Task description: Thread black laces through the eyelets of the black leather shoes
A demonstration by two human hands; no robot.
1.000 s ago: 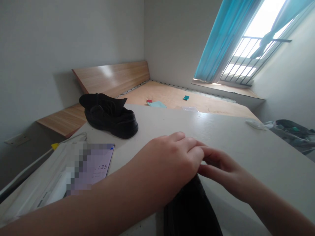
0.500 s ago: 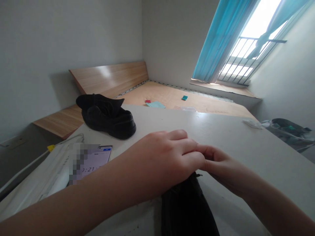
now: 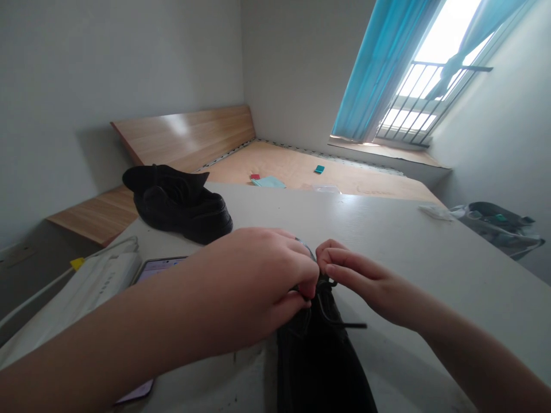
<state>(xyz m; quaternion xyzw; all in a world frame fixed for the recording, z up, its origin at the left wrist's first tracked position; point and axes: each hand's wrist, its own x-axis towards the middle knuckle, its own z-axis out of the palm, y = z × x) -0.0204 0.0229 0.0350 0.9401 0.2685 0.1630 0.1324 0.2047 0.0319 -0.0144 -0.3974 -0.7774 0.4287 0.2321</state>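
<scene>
A black shoe (image 3: 325, 361) stands on the white table right in front of me, toe toward me. A loose end of its shoelace (image 3: 350, 325) sticks out to the right. My left hand (image 3: 275, 275) is closed over the upper part of the shoe, fingers curled and thumb pinched on the lace. Close beside it, my right hand (image 3: 357, 269) pinches the lace between thumb and fingertips. The fingers partly hide the lacing. Another black shoe (image 3: 181, 209) rests farther off at the left.
A phone (image 3: 142, 387) lies partly under my left forearm, beside a white power strip (image 3: 103, 287) with a cable. Beyond the table (image 3: 387, 229) are a bed board (image 3: 293, 163) with small items and a bin (image 3: 499, 223) at the right.
My hands have come slightly apart and shifted left, with the left hand's fingers curling in. More of the shoe's lacing and a loose lace end now show. The view has turned slightly.
</scene>
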